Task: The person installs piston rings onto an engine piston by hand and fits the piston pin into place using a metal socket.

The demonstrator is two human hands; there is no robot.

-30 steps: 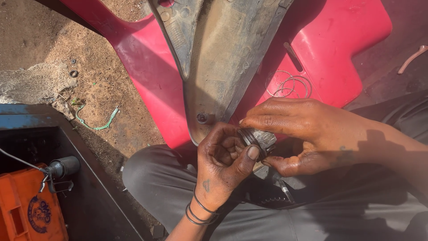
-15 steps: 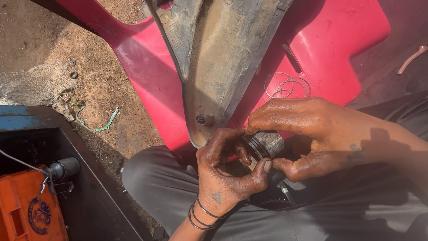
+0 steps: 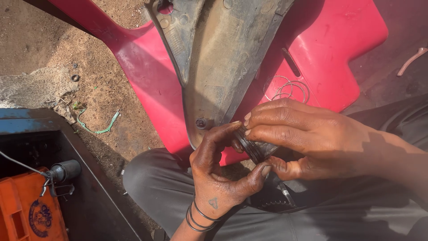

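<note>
Left hand (image 3: 218,174) and right hand (image 3: 303,138) both pinch a ridged metal cylinder (image 3: 257,149).

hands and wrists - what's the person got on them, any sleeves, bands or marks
Both hands are bare, with no gloves and no sleeves in view. The left hand has a small dark triangular mark near the wrist, and several thin dark bands circle that wrist just below it. The right hand shows no rings, bands or markings, and its forearm is bare where it shows.

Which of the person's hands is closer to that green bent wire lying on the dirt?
Left. The left hand is nearer the green wire, which lies on the ground off to its left. The right hand is farther away, beyond the left hand.
</note>
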